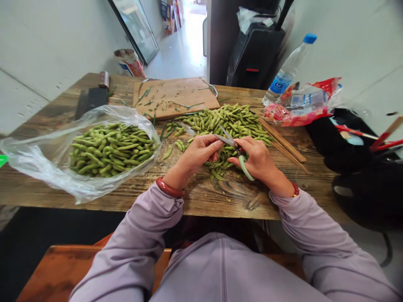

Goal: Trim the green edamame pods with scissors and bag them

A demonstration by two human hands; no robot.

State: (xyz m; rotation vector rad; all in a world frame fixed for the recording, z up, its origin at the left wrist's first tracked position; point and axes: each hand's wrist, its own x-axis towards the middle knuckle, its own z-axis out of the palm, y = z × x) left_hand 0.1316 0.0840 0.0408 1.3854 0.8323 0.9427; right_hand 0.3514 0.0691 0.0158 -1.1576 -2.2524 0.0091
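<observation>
My right hand (256,159) grips a pair of scissors (234,147) with pale green handles, the blades apart and pointing up-left. My left hand (200,152) is closed in a pinch just left of the blades, apparently on a green soybean pod, though the pod is mostly hidden by the fingers. Both hands hover over a loose heap of green pods (225,121) on the wooden table (201,197). To the left lies a clear plastic bag (40,155) spread flat, with a pile of pods (110,147) in it.
A wooden cutting board (173,97) with green trimmings lies at the back. A cleaver (91,96) rests at the back left. A water bottle (288,71), a red snack bag (302,105) and chopsticks (281,140) are at the right, beside black bags (355,167).
</observation>
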